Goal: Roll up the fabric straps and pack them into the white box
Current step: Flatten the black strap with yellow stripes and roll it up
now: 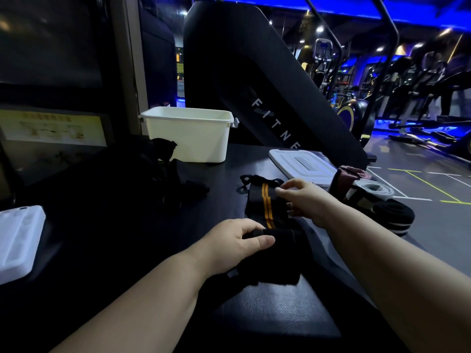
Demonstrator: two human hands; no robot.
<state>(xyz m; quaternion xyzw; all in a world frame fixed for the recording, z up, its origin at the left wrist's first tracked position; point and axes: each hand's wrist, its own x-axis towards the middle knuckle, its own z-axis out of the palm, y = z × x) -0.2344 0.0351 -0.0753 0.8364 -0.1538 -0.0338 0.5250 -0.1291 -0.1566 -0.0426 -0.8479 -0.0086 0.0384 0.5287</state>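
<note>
Lying flat on the dark counter [280,309], the black orange-striped strap [265,205] has its rolled near end gripped by the left hand [237,245] and its right edge pinched by the right hand [305,202], the white box [188,136] standing well behind.

**Head view.** Single wide-angle camera worn on the head, facing forward and down across the dark bench [267,309] from close above its near edge. The fabric strap [265,207] lies near frame centre. The left forearm [153,296] enters at 7 o'clock and the right forearm [407,263] at 5 o'clock. The white box [188,138] stands far off at 11 o'clock, with the gym floor [407,161] at 3 o'clock.
</note>
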